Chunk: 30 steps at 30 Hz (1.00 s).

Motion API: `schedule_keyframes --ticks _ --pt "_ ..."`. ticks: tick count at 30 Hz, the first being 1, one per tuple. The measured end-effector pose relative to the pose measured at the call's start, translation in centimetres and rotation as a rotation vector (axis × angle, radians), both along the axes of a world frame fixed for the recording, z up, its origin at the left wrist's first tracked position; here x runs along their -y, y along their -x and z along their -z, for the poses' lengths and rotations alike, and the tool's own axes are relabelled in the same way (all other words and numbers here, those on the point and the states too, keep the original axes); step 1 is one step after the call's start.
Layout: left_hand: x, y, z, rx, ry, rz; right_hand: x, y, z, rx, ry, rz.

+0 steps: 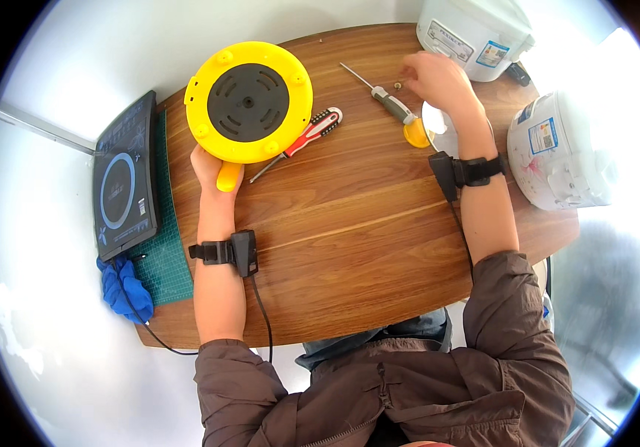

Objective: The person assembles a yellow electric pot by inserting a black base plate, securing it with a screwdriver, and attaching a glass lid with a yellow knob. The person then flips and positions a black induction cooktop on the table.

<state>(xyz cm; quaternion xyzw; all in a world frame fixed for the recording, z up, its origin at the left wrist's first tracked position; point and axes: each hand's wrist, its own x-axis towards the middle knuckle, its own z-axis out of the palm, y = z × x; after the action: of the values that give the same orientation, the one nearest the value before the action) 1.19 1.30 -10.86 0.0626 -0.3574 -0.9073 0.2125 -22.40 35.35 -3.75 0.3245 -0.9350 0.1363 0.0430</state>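
From the head view, the left hand (214, 170) grips the handle of a yellow round cable reel (249, 100) lying on the wooden table (349, 223). The right hand (439, 80), fingers curled, reaches to a small screw (399, 85) beside a grey-handled screwdriver (388, 100); whether it pinches is unclear.

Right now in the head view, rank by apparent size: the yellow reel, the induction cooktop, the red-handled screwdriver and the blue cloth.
1. Yellow reel, held by the left hand, and induction cooktop: too alike to rank; fisheye bending adds doubt.
2. Red-handled screwdriver.
3. Blue cloth.
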Motion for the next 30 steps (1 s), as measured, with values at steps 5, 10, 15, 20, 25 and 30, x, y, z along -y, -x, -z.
schedule_keyframes --ticks 5,10,15,20,25,30 --pt "-0.3 0.0 -0.3 0.001 -0.004 -0.019 1.4 -0.2 1.6 -0.006 -0.016 -0.059" --pt "0.7 0.3 1.0 0.172 0.358 -0.196 2.0 0.6 2.8 0.026 -0.013 -0.101" --pt "-0.7 0.9 -0.4 0.151 0.053 -0.175 1.8 1.2 3.3 -0.009 0.005 -0.131" --pt "-1.3 0.6 -1.5 0.103 0.005 -0.109 2.3 -0.3 0.3 -0.139 0.25 -0.148" --pt "-1.7 0.2 -1.8 0.143 0.007 -0.136 5.9 -8.3 -6.6 0.197 0.807 -0.249" --pt "-2.2 0.3 -2.5 0.173 0.038 -0.136 8.6 -13.3 -6.8 0.391 0.838 -0.488"
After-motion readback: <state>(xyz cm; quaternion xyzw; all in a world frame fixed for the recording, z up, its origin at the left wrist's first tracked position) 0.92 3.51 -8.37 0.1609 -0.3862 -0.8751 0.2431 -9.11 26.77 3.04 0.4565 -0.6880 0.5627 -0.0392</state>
